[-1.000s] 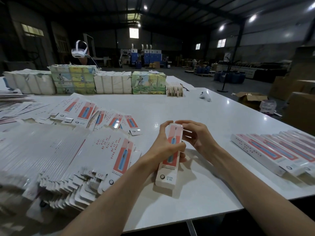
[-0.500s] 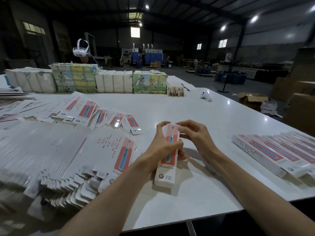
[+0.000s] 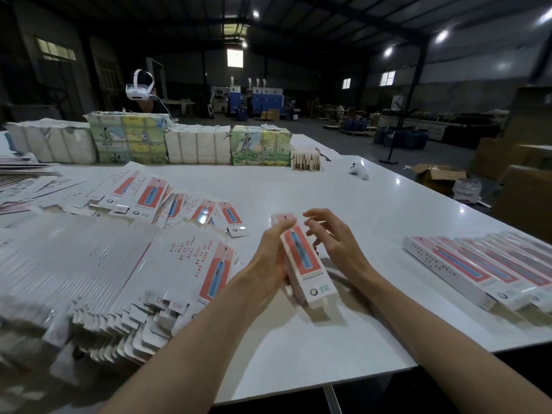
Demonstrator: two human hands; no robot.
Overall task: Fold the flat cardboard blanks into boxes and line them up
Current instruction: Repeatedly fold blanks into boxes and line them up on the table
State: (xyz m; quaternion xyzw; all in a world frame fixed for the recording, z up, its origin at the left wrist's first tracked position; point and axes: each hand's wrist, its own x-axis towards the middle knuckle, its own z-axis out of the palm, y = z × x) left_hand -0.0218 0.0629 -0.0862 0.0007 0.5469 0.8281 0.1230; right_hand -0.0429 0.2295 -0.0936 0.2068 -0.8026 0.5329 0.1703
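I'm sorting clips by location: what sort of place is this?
Most likely a warehouse or packing workshop: a high metal roof overhead, cardboard cartons stacked at the right, blue drums across the floor, and a white table heaped with flat box blanks.

One head-worn wide-angle view looks forward and down, close over the table [image 3: 373,210].

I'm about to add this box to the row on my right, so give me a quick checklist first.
1. The box is squared up: ok.
2. The left hand grips it: ok.
3. The right hand is loose beside it, holding nothing: ok.
4. Its near end is tucked shut: cannot tell.
5. Bare table lies between it and the row of finished boxes: ok.
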